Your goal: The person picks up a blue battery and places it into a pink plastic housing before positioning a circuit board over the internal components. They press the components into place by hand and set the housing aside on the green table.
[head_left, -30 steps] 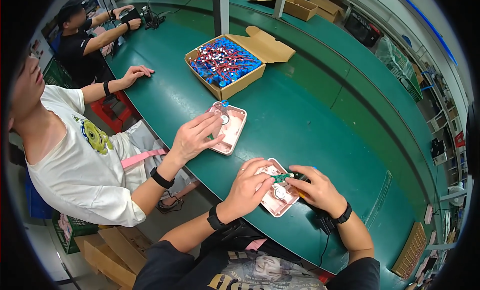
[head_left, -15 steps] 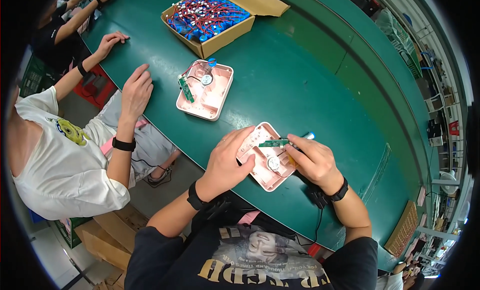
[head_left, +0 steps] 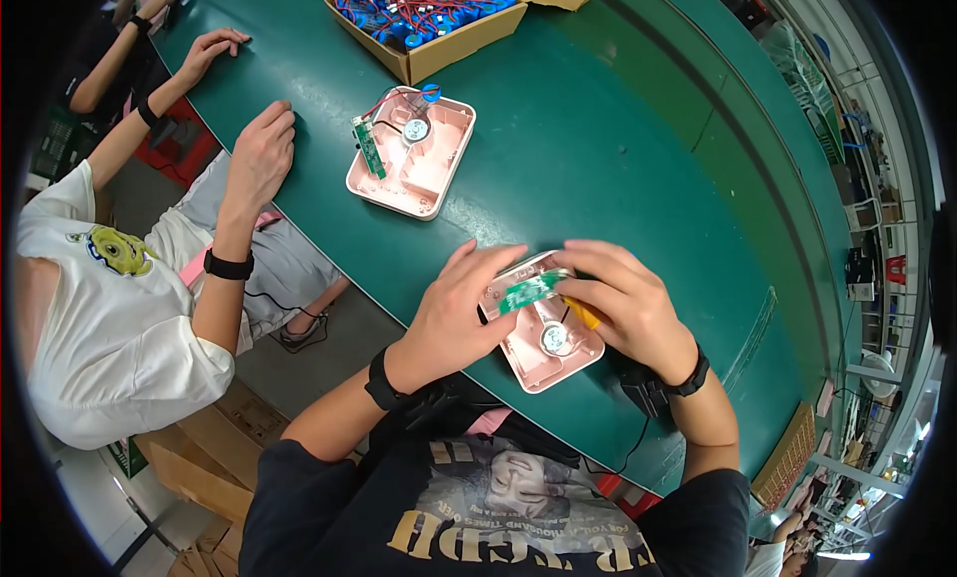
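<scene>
A pink plastic housing (head_left: pixel 531 371) is tilted in front of me at the table's near edge. My left hand (head_left: pixel 451 316) grips its left side, thumb over the rim. A round silver speaker (head_left: pixel 554 339) sits inside. Over the housing's far part is a green circuit board (head_left: pixel 530 291), blurred, its right end in the fingers of my right hand (head_left: pixel 630 303). Under those fingers shows a yellow piece (head_left: pixel 581 313) whose kind I cannot make out. Farther left lies a second pink housing (head_left: pixel 429 206) with a speaker, a green board and a blue wired part in it.
At the back, an open cardboard box (head_left: pixel 449 54) holds many blue parts with red wires. A co-worker's hand (head_left: pixel 261 153) rests by the table's left edge; another hand (head_left: pixel 211 51) lies beyond. A brown slotted tray (head_left: pixel 783 455) stands at the right on the green table (head_left: pixel 638 178).
The board has turned and tilted up over the housing. My right fingers have moved to the housing's far edge, and the blue-white tip beside them is out of sight. The view has shifted slightly.
</scene>
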`<state>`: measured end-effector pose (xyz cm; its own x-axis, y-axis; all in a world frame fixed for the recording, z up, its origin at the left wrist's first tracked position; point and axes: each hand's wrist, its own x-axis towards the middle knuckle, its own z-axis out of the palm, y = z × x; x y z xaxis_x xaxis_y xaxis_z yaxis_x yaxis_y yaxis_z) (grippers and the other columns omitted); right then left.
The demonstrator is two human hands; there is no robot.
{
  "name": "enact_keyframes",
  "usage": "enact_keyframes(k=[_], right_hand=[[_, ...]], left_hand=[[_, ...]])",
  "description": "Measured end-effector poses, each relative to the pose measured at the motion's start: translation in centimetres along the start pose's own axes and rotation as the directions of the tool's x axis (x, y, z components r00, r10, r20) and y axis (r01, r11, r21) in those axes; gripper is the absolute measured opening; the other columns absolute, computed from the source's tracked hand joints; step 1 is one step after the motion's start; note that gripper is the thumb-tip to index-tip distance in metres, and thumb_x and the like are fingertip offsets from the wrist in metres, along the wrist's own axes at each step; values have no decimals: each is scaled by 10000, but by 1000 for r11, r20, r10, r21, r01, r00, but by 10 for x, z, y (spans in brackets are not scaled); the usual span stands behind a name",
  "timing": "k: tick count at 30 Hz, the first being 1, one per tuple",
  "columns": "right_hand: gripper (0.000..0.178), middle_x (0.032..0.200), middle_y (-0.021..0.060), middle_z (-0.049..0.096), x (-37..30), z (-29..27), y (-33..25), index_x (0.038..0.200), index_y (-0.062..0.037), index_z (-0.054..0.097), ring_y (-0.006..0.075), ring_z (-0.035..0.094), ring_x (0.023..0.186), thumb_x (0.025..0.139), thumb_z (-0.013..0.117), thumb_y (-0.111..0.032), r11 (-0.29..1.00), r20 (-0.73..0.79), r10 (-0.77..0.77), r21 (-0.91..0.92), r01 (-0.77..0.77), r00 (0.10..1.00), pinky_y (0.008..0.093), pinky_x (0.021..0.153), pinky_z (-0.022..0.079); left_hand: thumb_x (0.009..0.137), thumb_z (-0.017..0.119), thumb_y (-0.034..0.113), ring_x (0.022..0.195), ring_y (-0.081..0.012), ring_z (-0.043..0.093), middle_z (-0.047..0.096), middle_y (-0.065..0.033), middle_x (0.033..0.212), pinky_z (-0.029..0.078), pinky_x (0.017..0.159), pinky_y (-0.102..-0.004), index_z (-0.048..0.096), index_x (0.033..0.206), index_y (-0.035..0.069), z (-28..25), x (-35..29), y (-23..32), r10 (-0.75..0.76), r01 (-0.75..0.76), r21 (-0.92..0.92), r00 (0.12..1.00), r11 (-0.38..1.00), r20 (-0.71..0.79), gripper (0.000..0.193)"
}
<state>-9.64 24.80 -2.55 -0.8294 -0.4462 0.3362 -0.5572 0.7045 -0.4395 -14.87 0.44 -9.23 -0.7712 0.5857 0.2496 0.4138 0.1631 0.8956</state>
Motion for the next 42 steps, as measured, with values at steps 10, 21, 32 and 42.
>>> enact_keyframes(k=[10,21,32,42], right_hand=[[256,1091,88,610,15,2,-14,1025,-39,760,309,600,1064,776,816,-61,982,108,156,-125,-142,982,431,925,483],[236,921,29,612,15,4,-14,977,-88,806,237,574,938,747,779,-134,950,187,135,-303,-73,973,369,864,437],[216,889,7,627,20,1,-12,1012,-101,808,204,571,881,820,715,-134,935,253,104,-355,-8,962,340,803,440],[342,1114,61,687,-14,-44,6,1185,-97,779,272,627,1064,843,777,-74,964,218,266,-59,-260,939,393,902,505]], left_hand=[[841,796,102,1056,-317,730,744,-104,1182,425,1201,-577,654,1259,67,2,-3,-8,22,-23,-8,1000,1000,-17,443],[860,789,84,929,-291,759,747,-117,1178,587,1046,-487,744,1027,42,2,-3,-4,220,-213,188,975,959,-19,178],[862,793,60,897,-296,756,764,-121,1162,622,750,-373,793,1014,29,0,-1,10,210,-207,289,977,935,20,156],[847,780,71,817,-293,665,709,-99,1018,555,731,-393,748,957,25,2,-1,10,263,-255,344,965,904,24,124]])
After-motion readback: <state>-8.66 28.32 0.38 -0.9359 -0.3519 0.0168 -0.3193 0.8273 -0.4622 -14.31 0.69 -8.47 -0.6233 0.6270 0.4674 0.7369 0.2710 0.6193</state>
